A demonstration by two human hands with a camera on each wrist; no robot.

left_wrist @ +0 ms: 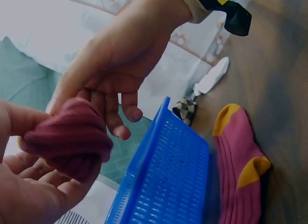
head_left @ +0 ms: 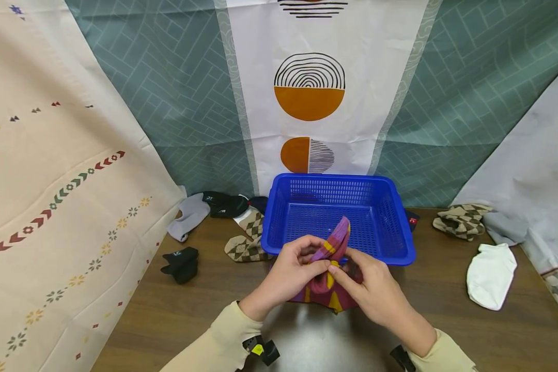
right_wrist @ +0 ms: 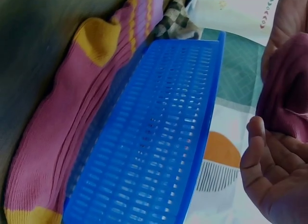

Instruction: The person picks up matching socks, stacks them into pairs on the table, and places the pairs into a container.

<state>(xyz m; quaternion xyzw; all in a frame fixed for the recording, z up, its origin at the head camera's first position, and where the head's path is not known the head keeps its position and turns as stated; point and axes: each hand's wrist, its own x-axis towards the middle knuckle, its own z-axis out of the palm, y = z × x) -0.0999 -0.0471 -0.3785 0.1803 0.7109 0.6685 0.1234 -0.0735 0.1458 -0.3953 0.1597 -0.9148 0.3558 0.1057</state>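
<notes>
Both hands hold a pink-purple sock with yellow patches [head_left: 338, 238] in front of the basket. My left hand [head_left: 302, 266] grips its bunched part between thumb and fingers. My right hand [head_left: 369, 284] pinches the same sock from the other side, thumb on top. In the left wrist view the bunched sock [left_wrist: 72, 137] looks gathered into ribbed folds. A matching pink sock with yellow heel and toe [right_wrist: 48, 123] lies flat on the table below the hands, along the near side of the blue basket [right_wrist: 139, 132]. The hands partly cover it in the head view.
The blue basket [head_left: 338, 181] stands behind the hands. To its left lie a checkered sock [head_left: 242, 248], black socks [head_left: 181, 263] and a grey sock [head_left: 188, 217]. To its right are a checkered sock [head_left: 460, 219], a grey sock [head_left: 504, 227] and a white sock [head_left: 491, 276].
</notes>
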